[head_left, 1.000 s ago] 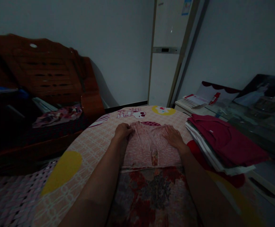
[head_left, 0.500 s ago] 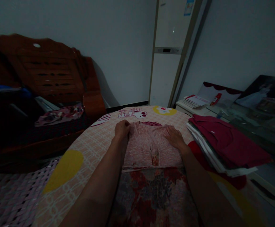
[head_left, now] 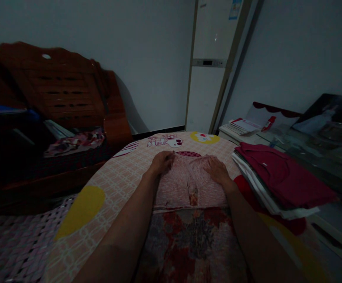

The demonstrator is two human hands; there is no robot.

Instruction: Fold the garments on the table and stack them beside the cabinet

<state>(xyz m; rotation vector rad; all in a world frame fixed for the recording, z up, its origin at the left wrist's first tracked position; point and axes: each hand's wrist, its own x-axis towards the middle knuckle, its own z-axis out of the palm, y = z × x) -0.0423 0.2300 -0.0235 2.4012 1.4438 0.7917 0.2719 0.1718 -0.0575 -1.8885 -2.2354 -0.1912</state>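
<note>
A pink shirt (head_left: 173,184) with a red and grey floral part (head_left: 185,239) towards me lies on the round table, its upper part folded over. My left hand (head_left: 161,162) is at the far left corner of the pink cloth, fingers curled onto its edge. Spread on the far right part of the cloth, my right hand (head_left: 218,171) lies flat with its fingers apart. A small patch of print shows through a gap in the middle of the folded pink layer.
A patterned tablecloth (head_left: 123,177) covers the table. At right sits a stack of folded clothes, a dark pink one (head_left: 279,173) on top. Beyond it stands a glass-topped cabinet (head_left: 312,153). A wooden bench (head_left: 61,86) stands at left, a woven seat (head_left: 20,243) nearer.
My left hand has moved a little to the right, inward over the shirt's left edge, and that corner has come in with it. My right hand stays in place.
</note>
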